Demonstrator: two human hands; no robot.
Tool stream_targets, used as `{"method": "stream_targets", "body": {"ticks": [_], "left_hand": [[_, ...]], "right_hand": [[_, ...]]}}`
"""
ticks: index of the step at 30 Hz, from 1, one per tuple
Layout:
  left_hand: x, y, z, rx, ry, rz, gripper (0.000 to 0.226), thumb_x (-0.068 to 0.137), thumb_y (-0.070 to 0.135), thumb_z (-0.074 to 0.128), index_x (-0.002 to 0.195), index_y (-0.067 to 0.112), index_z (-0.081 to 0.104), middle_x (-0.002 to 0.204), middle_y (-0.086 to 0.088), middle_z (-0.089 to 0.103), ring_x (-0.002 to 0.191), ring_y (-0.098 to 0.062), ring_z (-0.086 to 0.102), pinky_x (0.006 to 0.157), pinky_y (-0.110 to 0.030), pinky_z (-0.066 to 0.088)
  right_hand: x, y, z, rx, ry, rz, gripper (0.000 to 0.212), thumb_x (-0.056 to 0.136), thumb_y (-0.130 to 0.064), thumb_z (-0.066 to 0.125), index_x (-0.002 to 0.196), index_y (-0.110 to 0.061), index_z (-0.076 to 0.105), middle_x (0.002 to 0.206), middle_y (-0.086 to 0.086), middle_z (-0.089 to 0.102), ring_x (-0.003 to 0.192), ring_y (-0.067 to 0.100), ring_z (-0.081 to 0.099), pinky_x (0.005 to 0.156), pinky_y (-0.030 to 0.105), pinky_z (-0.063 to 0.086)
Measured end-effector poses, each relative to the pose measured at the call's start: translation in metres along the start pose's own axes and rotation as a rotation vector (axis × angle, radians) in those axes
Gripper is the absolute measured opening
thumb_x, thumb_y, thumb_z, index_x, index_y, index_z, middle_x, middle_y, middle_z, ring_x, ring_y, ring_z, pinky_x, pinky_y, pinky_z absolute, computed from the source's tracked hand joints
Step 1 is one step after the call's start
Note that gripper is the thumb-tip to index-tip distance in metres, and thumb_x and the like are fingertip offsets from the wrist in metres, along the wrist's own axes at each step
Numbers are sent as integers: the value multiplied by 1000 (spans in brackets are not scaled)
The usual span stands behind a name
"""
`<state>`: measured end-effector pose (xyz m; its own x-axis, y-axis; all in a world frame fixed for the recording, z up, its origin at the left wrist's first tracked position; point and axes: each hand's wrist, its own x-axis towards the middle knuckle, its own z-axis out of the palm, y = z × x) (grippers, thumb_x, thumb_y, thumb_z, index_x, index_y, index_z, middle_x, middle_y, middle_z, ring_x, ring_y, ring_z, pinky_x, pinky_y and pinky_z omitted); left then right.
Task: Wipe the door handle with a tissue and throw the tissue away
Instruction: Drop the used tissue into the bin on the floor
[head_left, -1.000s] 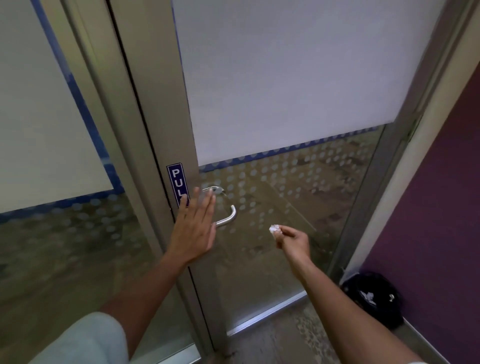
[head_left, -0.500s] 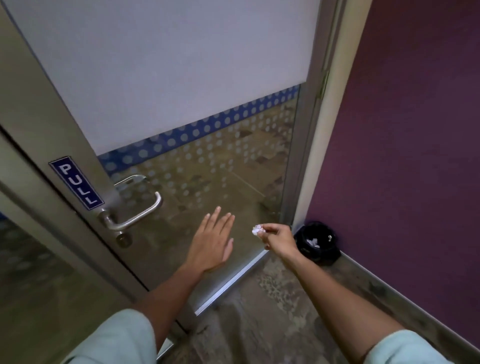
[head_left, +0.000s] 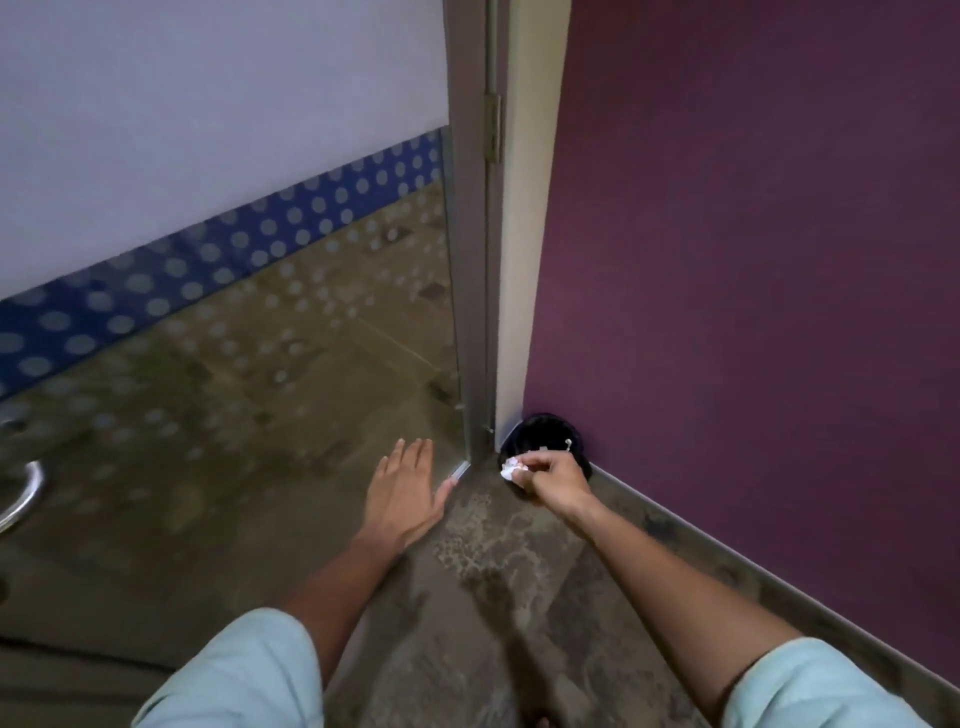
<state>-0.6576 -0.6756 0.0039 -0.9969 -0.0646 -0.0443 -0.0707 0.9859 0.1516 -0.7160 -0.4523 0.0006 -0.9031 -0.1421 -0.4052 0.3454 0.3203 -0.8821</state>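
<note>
Purple wall (head_left: 753, 260) – mottled floor (head_left: 493, 597) | right hand (head_left: 553, 475) pinches tissue (head_left: 511, 467) over black bin (head_left: 540, 434) | left hand (head_left: 405, 493) spread, empty

Mottled brown floor (head_left: 498, 561); black bin (head_left: 540, 434) stands on it, in corner by purple wall (head_left: 753, 260).

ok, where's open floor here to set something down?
Bare floor runs between the two forearms, bordered by the glass door and the purple wall. The corner is crowded: black bin, right hand pinching the tissue, left hand open beside it.
</note>
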Motion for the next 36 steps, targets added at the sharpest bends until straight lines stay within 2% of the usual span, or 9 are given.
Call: {"method": "stream_targets", "body": {"ticks": [2,4,7,11,18,22,24,29,36], "left_hand": [[16,19,6,-10,-34,20,72,100,54,39,156,10,29,161,-10,34,152,-29,24,123,-41,23],[31,36,13,-16,-67,38,69,100,49,44,156,11,29,161,-9,34,152,-29,24,123,-41,23],[53,55,26,-17,-124,62,68,99,47,46,155,13,30,161,-9,35,151,-29,26,123,-40,23],[90,70,45,2,-159,92,69,97,48,47,155,12,32,160,-10,36,150,-30,28,123,-41,25],[171,87,66,-17,-224,173,75,99,45,45,160,14,14,167,-11,16,155,-32,7,126,-46,17],[217,91,79,-76,-254,193,70,93,37,48,154,8,33,161,-16,32,150,-37,25,119,-54,30],[241,87,93,-57,-285,220,70,88,36,52,150,6,41,156,-19,40,146,-40,34,113,-56,38],[283,85,114,-127,-380,203,70,97,31,49,158,11,20,164,-14,21,153,-34,14,123,-50,22],[322,73,136,-76,-426,192,71,96,32,51,157,11,22,163,-13,25,152,-35,17,122,-49,23]], "right_hand": [[11,3,-19,2,28,11,21,81,-19,79,102,-18,79,95,-13,72,81,-4,64,64,8,47],[25,10,-35,-1,61,46,19,81,-21,78,100,-20,78,98,-12,73,81,1,67,62,15,47],[45,20,-51,-14,91,105,17,81,-19,76,98,-22,77,88,-5,74,65,7,62,54,21,48],[76,32,-63,-12,137,172,21,76,-21,78,97,-21,78,88,-3,76,66,11,65,63,28,55],[137,31,-81,65,196,278,18,82,-11,74,100,-14,73,74,8,68,64,17,57,55,26,46],[178,24,-90,60,220,330,13,81,-8,73,88,-19,70,71,5,67,59,17,56,52,26,45],[204,26,-92,47,262,368,12,77,-9,75,86,-17,72,75,6,71,60,19,60,56,29,50],[262,35,-94,19,336,456,7,71,-17,74,76,-18,69,79,7,74,68,25,68,75,43,62],[345,42,-102,25,450,523,14,63,-22,78,63,-14,66,75,11,73,71,31,71,70,43,61]]}}
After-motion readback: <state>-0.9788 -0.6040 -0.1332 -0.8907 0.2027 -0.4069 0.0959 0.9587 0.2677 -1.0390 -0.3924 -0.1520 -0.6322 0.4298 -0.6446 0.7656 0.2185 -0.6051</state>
